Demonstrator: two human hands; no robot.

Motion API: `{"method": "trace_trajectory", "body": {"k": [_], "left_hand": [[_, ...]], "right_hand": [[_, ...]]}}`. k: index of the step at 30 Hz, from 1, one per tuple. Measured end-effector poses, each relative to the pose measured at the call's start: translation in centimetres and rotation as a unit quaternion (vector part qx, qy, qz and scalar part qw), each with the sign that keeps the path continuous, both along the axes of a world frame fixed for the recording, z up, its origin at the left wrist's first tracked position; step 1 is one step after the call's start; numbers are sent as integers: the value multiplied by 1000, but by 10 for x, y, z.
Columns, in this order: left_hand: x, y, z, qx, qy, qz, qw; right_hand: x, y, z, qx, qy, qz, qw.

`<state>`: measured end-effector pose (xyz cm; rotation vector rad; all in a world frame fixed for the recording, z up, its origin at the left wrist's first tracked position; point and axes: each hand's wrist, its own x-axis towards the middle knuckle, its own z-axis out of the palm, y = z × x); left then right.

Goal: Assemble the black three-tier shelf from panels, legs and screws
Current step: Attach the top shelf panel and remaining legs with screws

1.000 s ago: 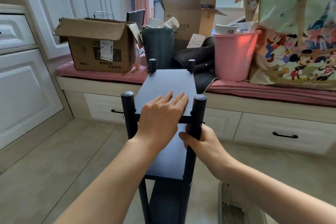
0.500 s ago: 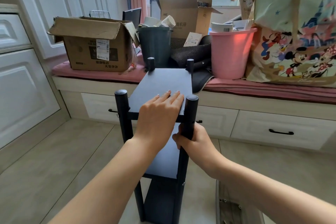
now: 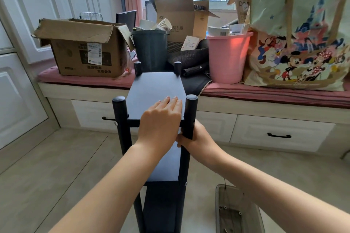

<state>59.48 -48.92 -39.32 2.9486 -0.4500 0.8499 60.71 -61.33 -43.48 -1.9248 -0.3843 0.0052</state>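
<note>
A room with pale tiled floor (image 3: 47,166) and white panelled cupboard doors on the left; along the far wall runs a low window seat with a pink cushion (image 3: 265,93) and white drawers beneath it. On the cushion stand a worn brown cardboard box (image 3: 85,53), a dark grey plastic bin (image 3: 150,51) stuffed with paper cups, a second open cardboard box (image 3: 180,17) behind it, a pink plastic bucket (image 3: 227,58) and a large cartoon-printed tote bag (image 3: 299,43).

In the head view, the black three-tier shelf (image 3: 155,85) stands upright on the floor directly in front of the person, its far end near the window seat. Four round black legs rise just above the top panel at its corners; the middle and bottom panels show below, between the forearms.

The left hand (image 3: 161,119) lies flat on the near end of the top panel, fingers straight and together, pressing down. The right hand (image 3: 195,138) is wrapped around the near right black leg (image 3: 190,111) just below the top panel, gripping it. The near left leg (image 3: 120,115) stands free.

On the floor at lower right sits a grey tray (image 3: 219,204) with small screws in it.
</note>
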Motion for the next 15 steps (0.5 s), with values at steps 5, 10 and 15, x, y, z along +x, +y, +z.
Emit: {"method": "trace_trajectory", "body": {"k": [5,10,15], "left_hand": [[2,3,0,-15,-2,6,1000],[-1,0,1,-8,-26,12,1000],[4,0,-5,-5,-22,-3,1000]], "right_hand": [[2,-4,-6,-46,2,-1,999],[0,-6,-8,-53,-14,4,998],[3,-3,-10,-35,-9,10,999]]}}
